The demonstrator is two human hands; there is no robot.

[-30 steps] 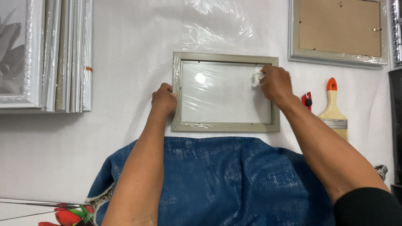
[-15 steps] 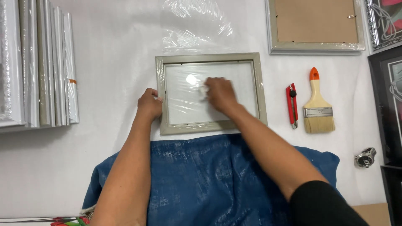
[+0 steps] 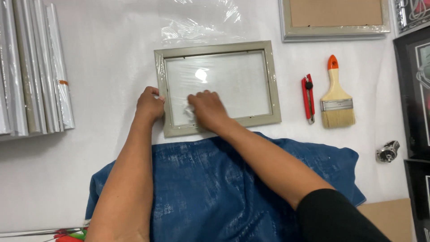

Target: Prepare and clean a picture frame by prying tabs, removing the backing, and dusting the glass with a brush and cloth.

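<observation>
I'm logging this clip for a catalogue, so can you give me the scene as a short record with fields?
Surface: white table
Left hand: grips the left edge of the picture frame
Right hand: presses a small white cloth on the frame's glass
Right of frame: red utility knife, paintbrush
Far left: stack of frames
Near edge: blue cloth

We see the grey picture frame [image 3: 218, 88] lying flat on the white table [image 3: 112, 67], its glass catching a bright glare spot. Our left hand [image 3: 149, 104] grips the frame's left edge, fingers curled on the rail. Our right hand [image 3: 208, 110] presses a small white cloth [image 3: 189, 110] onto the glass at the lower left corner. To the right lie a red utility knife [image 3: 307, 98] and a paintbrush [image 3: 336, 94]. A blue cloth [image 3: 215, 188] spreads below the frame.
</observation>
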